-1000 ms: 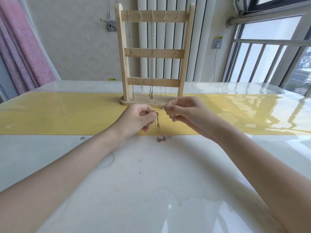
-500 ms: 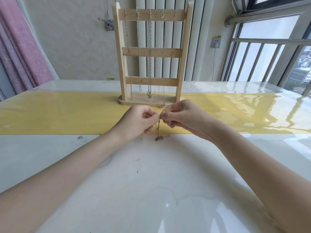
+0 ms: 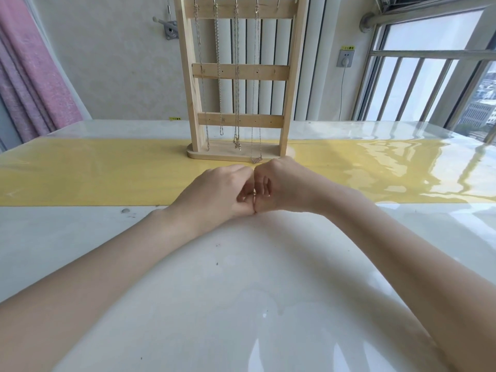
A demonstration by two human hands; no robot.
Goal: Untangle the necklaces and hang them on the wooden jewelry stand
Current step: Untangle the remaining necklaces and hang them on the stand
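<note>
Left hand (image 3: 214, 193) and right hand (image 3: 284, 189) knuckle to knuckle, fingers (image 3: 245, 196) curled around a small necklace (image 3: 254, 194), before the wooden jewelry stand (image 3: 239, 73).

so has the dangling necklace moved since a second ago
Yes. It hung below the hands toward the white table; now it is gathered up between left hand and right hand, only a glint of necklace visible.
</note>
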